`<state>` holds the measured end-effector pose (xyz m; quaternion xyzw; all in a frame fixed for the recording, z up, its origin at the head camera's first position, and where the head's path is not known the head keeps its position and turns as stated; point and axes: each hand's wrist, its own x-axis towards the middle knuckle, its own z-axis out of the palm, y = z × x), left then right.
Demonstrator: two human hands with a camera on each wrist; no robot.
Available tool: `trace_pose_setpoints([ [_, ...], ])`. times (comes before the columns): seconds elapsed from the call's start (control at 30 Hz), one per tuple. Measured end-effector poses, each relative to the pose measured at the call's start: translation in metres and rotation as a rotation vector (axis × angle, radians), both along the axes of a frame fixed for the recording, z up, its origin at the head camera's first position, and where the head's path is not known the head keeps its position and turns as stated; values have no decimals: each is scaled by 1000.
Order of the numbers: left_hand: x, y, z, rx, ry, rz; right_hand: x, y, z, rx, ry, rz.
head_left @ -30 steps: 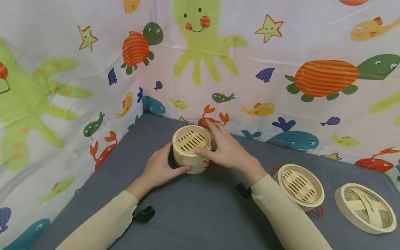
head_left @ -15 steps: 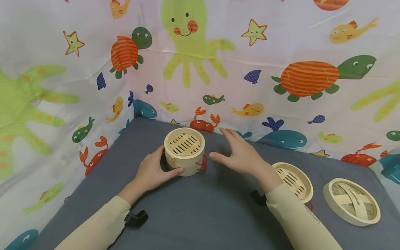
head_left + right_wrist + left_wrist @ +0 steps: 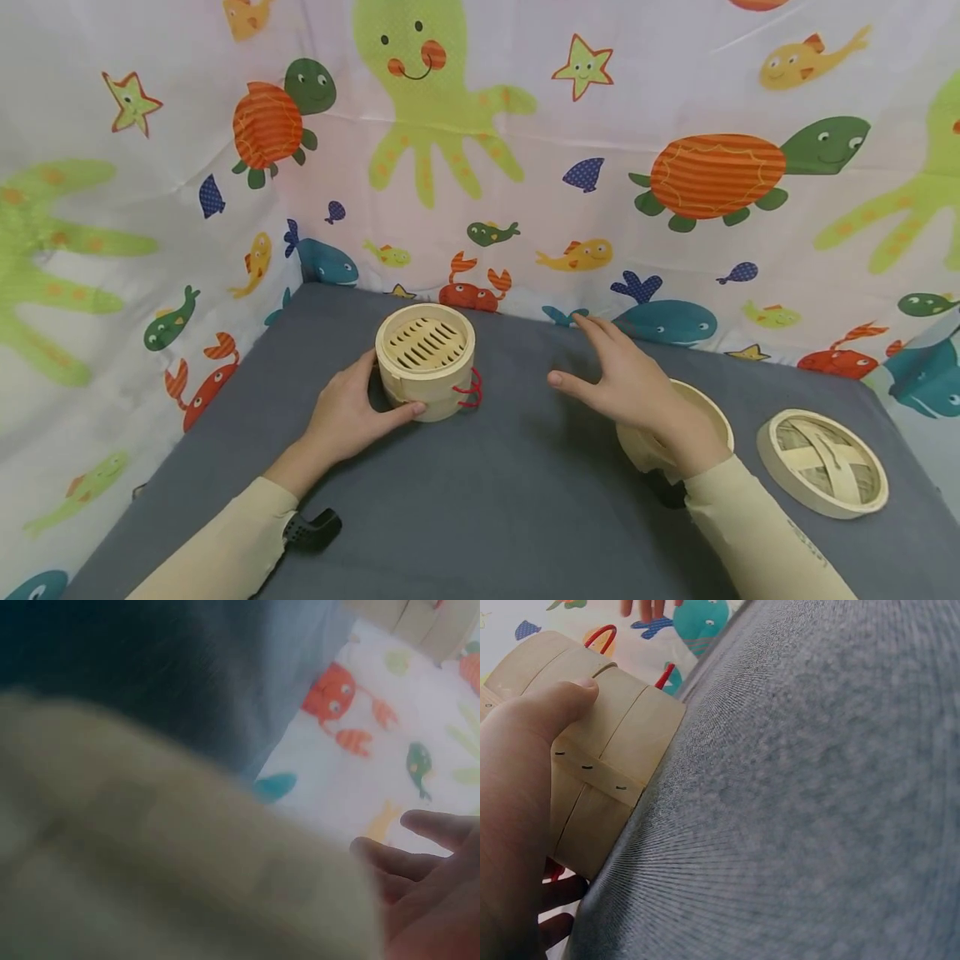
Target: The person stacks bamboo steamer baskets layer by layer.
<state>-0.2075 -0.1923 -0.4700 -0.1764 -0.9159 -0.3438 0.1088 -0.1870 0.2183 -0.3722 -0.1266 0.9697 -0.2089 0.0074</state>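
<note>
A stacked bamboo steamer [image 3: 425, 346] with a slatted top and red cord loops stands on the grey surface. My left hand [image 3: 348, 412] grips its side. In the left wrist view, the thumb [image 3: 574, 697] presses the steamer's wall [image 3: 607, 787], and fingertips show low on the other side. To the right my right hand [image 3: 630, 379] hovers apart from the stack, fingers spread and holding nothing. Partly hidden under the right hand and wrist is another bamboo steamer basket [image 3: 637, 450].
A round woven bamboo lid [image 3: 823, 465] lies at the right on the grey cloth [image 3: 480, 517]. Behind and to the left hang sea-animal printed curtains [image 3: 510, 192]. In the right wrist view a blurred beige shape [image 3: 172, 847] fills the lower left; I cannot tell what it is.
My right hand has let go of the stacked steamer and moved right, over the other basket. The left hand keeps its hold on the stack. The head view has turned slightly right.
</note>
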Motion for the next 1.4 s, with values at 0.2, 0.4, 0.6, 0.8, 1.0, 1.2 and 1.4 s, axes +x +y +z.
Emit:
trace_pose_setpoints([
  [0.2,-2,-1,-1,-16,-1,-5,11,25,0,22,-29,-2],
  [0.4,-2,-2,-3,-11,-3,-1,25,50,-6,37,-35,-20],
  [0.6,-2,-3,-2,-12,18,4,38,69,-16,59,-9,-25],
  [0.8,-1,-3,-3,-14,1,7,49,83,-26,67,22,-31],
  [1.0,1,-2,-2,-10,-13,10,60,95,-30,54,35,-53],
  [1.2,2,-3,-1,-17,-12,12,70,109,-37,17,32,-58],
  [1.4,-1,-1,-1,-22,-12,11,75,123,-38,-23,20,-62],
])
